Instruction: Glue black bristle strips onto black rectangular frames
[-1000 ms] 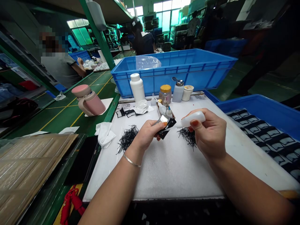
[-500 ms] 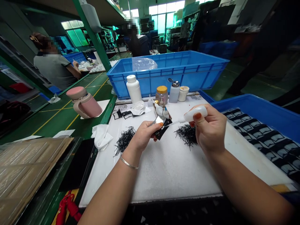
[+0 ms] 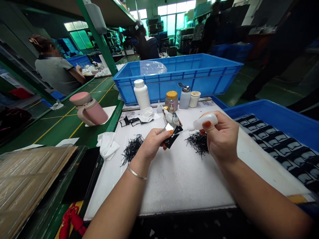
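My left hand point(image 3: 156, 142) is closed on a small black plastic frame point(image 3: 171, 141) with a shiny clear or mirrored face, pinched under the thumb above the white work surface point(image 3: 184, 186). In my right hand point(image 3: 223, 136) a white squeeze bottle point(image 3: 205, 121) lies tilted, its thin nozzle pointing left at the frame's right edge. Whether the tip touches the frame I cannot tell. Beside my left hand is a pile of thin black strips point(image 3: 132, 147). Another pile of black strips point(image 3: 196, 142) lies below the bottle, partly hidden by my right hand.
Behind my hands stand a white bottle point(image 3: 142, 95), a yellow-lidded jar point(image 3: 171, 99), a pump dispenser point(image 3: 184, 98) and a large blue crate point(image 3: 206, 76). A blue bin point(image 3: 294, 119) with rows of black frames is on the right. A pink mug point(image 3: 92, 109) stands left, near a seated person point(image 3: 58, 73).
My right hand and the squeeze bottle have shifted slightly left, bringing the nozzle closer to the black frame. My left hand has stayed nearly still.
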Tool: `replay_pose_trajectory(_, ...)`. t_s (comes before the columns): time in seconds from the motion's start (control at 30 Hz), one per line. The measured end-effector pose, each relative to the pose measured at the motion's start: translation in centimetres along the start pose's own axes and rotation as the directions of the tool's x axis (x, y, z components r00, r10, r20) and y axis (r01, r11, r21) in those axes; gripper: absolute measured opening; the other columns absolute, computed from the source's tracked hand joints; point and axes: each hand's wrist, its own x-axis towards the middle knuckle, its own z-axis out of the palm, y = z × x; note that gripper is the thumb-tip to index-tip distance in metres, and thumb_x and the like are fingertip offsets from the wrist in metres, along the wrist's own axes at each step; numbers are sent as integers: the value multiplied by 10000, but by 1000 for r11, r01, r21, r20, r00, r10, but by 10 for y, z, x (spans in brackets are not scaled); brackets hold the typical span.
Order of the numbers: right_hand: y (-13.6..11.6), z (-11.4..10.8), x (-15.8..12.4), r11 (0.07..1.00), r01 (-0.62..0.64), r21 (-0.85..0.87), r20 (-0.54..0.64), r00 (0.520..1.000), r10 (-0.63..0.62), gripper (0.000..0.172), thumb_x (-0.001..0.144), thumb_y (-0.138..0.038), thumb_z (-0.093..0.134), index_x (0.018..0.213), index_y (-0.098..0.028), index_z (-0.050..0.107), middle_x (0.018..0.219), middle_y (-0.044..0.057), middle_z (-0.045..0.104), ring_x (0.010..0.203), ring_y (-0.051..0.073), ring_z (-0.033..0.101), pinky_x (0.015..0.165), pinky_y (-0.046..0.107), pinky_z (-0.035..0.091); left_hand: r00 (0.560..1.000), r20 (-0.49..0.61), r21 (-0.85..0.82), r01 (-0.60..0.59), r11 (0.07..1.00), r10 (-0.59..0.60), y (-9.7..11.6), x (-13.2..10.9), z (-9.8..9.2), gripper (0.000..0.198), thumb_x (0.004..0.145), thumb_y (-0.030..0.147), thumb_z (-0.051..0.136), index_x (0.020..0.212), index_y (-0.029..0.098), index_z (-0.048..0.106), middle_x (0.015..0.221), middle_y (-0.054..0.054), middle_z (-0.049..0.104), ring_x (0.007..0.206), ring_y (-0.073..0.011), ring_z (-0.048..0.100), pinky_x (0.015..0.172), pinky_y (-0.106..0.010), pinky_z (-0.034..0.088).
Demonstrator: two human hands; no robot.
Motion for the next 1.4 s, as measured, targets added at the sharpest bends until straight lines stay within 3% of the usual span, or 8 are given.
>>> replay_pose_trajectory(0.63,0,1,0,1000,18,-16,1,1000,-18,239,816,-460,678,804,-221,664,644,15,534,530,139,448,466,297,342,1000,4,3,-8,1000,8,0,0,1,350,812,381,634,588,134,526,526,20,468,464,-72,423,430,-188,340)
replay_pose_trajectory(0.83,-2,0,1,998,-5,57,7,1000,5,242,810,-454,689,806,-213,677,629,13,519,542,134,454,479,291,354,1000,6,-15,-8,1000,8,0,-1,0,350,810,376,639,583,136,525,521,23,465,458,-69,421,427,-184,343)
replay_pose_trajectory(1.03,2,-10,19,913,-186,363,-7,979,203,259,770,-434,721,783,-182,663,655,0,537,548,93,474,445,219,373,1000,4,-34,-4,999,5,0,-1,0,354,807,361,643,559,140,519,492,26,458,440,-69,429,420,-181,347)
replay_pose_trajectory(1.17,16,-24,40,836,-286,469,-170,899,403,249,673,-307,774,813,-199,599,726,-9,632,622,81,595,493,157,458,1000,-12,-34,-6,999,5,0,0,1,339,795,368,653,578,138,532,506,19,471,448,-74,431,421,-184,356)
replay_pose_trajectory(1.27,33,-38,53,876,-323,358,-257,868,425,365,568,-176,777,807,-212,502,799,7,701,759,132,680,609,192,528,1000,-26,-27,-8,1000,7,-1,0,0,331,786,377,659,593,137,539,516,14,477,454,-77,430,420,-188,357)
replay_pose_trajectory(1.4,67,-59,61,930,-360,-71,-308,895,323,385,548,-177,741,885,-196,557,838,37,724,807,185,690,660,259,529,999,-53,-23,-5,1000,3,0,1,-2,317,776,391,657,622,130,563,520,12,471,454,-81,419,420,-195,358)
